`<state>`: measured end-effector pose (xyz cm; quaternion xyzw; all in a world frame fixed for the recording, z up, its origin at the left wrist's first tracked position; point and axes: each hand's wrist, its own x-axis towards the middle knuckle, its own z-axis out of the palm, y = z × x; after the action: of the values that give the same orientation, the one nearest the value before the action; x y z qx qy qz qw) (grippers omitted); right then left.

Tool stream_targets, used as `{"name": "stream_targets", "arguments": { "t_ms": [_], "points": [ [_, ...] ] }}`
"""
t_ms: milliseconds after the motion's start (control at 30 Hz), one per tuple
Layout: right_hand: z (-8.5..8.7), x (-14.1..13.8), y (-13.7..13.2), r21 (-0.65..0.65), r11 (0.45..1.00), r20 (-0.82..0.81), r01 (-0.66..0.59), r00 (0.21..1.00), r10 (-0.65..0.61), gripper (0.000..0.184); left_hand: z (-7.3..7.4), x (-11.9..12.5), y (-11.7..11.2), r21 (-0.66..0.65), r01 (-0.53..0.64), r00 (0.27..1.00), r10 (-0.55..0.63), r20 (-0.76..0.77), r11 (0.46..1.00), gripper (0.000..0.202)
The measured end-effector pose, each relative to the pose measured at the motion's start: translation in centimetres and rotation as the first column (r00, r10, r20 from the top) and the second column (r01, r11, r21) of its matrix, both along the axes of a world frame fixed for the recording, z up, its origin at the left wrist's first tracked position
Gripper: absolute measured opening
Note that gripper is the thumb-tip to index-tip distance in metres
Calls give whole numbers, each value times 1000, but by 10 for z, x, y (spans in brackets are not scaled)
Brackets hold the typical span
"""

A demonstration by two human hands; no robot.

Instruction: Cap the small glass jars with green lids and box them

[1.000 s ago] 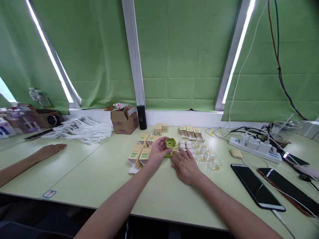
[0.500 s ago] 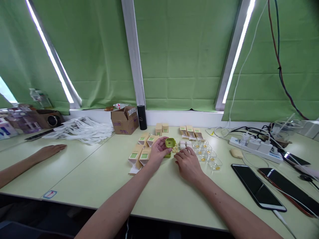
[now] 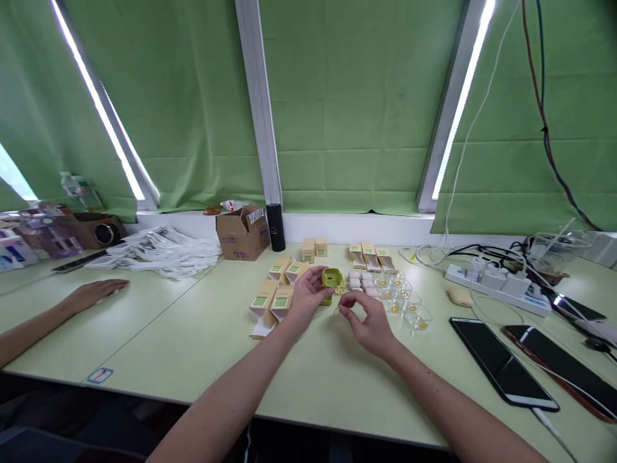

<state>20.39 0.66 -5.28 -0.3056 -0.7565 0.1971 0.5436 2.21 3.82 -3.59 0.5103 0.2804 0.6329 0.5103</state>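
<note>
My left hand (image 3: 308, 292) grips a small olive-green square case (image 3: 331, 278) with its hollow side facing me. Another olive-green part (image 3: 326, 301) shows just below it, partly hidden by my fingers. Thumb and forefinger of my right hand (image 3: 369, 323) pinch a tiny pale piece (image 3: 336, 310) slightly above or on the table; its kind is too small to tell. Between the hands lie small yellowish pieces (image 3: 340, 289). Several whitish-pink blocks (image 3: 355, 283) sit behind my right hand, beside clear plastic containers (image 3: 418, 317) with yellow spots inside.
Small cardboard boxes with green labels (image 3: 261, 302) stand left of my hands, others (image 3: 368, 255) behind. Rightward are phones (image 3: 504, 361), a power strip (image 3: 501, 289) and cables. A brown carton (image 3: 242, 235), black cylinder (image 3: 275, 227), white strips (image 3: 164, 254) and another person's hand (image 3: 103, 290) are leftward.
My right hand has turned and lifted a little, and its fingertips now show a pinched tiny pale piece. My left hand keeps the olive-green case in nearly the same place.
</note>
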Motion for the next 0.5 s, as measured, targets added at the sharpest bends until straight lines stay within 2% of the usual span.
{"name": "stream_targets", "arguments": {
  "t_ms": [100, 200, 333, 500],
  "points": [
    [3, 1, 1, -120, 991, -234, -55, 972, 26, 16, 1, 0, -1, -14, -21, 999, 20, -31, 1000, 61],
    [3, 4, 7, -190, 976, -395, -107, 918, 24, 22, 0, 1, -1, -30, -23, 998, 21, -60, 999, 59],
    [4, 7, 13, -268, 956, -494, -119, 869, -31, 28, -2, 2, 0, -49, -7, 996, 2, -91, 999, 60],
    [7, 7, 13, -340, 930, -539, -143, 840, -68, 34, -3, 3, -3, -58, 54, 994, -59, -95, 997, 60]
  ]
}}
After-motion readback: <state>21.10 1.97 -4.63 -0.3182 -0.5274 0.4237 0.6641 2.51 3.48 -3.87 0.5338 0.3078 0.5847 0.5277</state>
